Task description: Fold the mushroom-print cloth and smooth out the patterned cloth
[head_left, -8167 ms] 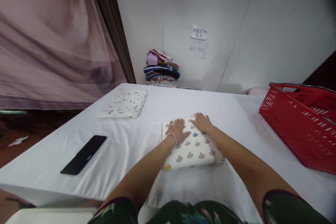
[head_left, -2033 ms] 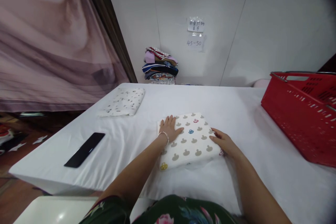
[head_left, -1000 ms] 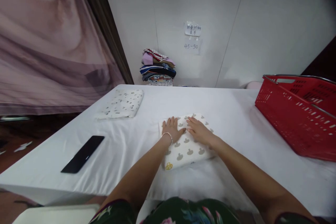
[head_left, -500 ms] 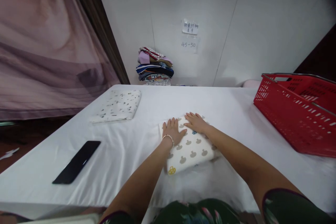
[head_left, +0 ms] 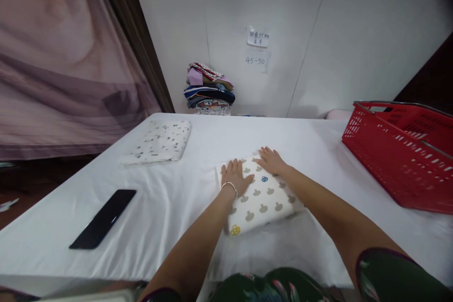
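A folded white cloth (head_left: 260,198) printed with grey shapes lies on the white table (head_left: 198,141) in front of me. My left hand (head_left: 235,175), with a bracelet at the wrist, rests flat and open on the cloth's far left part. My right hand (head_left: 271,160) lies flat on the cloth's far right corner, fingers stretched out. Neither hand holds anything.
A second folded speckled cloth (head_left: 157,140) lies at the far left. A black phone (head_left: 102,218) sits near the left front edge. A red basket (head_left: 399,151) stands at the right. A pile of folded clothes (head_left: 209,88) sits against the wall under paper notes (head_left: 257,37).
Over the last second my right hand slid along the cloth's far edge toward its right corner. My left hand stayed pressed on the cloth. The view shifted slightly.
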### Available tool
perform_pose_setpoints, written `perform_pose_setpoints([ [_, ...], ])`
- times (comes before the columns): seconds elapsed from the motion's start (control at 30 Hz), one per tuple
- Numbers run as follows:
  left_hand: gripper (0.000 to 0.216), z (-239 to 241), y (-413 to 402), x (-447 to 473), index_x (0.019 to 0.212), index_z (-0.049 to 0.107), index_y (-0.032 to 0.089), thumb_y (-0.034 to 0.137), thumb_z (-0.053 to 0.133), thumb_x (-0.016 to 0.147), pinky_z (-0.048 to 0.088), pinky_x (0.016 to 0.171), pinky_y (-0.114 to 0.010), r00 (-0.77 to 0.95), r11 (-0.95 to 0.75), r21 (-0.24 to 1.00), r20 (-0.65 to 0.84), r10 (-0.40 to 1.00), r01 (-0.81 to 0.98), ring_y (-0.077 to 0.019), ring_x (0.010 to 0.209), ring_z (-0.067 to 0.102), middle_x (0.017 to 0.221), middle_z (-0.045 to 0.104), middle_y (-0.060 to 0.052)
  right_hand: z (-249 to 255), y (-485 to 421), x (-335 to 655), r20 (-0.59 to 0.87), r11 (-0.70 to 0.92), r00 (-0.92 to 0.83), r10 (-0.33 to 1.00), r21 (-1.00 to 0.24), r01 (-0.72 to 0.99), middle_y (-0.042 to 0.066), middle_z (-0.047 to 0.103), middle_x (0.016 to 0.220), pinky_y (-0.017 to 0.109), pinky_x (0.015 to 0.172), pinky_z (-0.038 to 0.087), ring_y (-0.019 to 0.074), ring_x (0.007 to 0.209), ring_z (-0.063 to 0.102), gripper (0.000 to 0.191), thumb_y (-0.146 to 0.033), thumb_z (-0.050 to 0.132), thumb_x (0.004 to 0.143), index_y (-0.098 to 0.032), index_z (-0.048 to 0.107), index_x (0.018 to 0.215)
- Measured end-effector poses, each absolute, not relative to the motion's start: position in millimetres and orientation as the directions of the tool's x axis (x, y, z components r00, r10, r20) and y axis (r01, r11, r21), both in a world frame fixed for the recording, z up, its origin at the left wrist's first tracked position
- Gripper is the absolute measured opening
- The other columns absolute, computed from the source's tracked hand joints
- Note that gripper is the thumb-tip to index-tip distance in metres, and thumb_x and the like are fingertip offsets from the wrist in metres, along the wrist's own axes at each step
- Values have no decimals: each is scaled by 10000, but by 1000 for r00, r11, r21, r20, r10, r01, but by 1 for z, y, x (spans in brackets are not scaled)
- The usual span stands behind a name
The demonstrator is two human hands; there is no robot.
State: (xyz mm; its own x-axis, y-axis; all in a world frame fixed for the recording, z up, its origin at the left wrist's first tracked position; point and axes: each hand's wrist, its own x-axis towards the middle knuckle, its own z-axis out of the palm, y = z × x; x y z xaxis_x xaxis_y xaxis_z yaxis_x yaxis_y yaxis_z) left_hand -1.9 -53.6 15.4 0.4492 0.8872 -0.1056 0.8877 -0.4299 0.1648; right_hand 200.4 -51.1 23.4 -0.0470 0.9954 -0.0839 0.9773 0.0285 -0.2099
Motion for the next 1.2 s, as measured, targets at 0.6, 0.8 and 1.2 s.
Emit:
perform_pose_setpoints([
  [0.6,846,19,-54,-1,1438,146,155,683,123,777,33,1101,-484,441,-421,164,-112,890,892,-267,1376,31,1504,90,-56,12,-95,232,-64,-129,112,992,-531,837,68,193,1478,353,1103,147,209,1355,170,689,-580,359,833,-178,317,1390],
  [0.8,849,17,-53,-2,1438,142,151,682,116,776,31,1103,-485,453,-432,176,-103,886,885,-265,1377,24,1505,87,-59,19,-139,247,-103,-259,288,952,-770,583,67,503,1299,387,1027,320,254,1186,466,628,-535,542,743,-198,502,1271],
  [1.2,871,12,-51,-1,1437,142,140,697,111,769,40,1100,-492,463,-443,176,-94,881,879,-279,1375,23,1506,88,-62,15,-205,236,-239,-477,508,827,-776,412,108,561,1219,279,724,499,242,1022,568,643,-568,507,764,-155,512,1257],
])
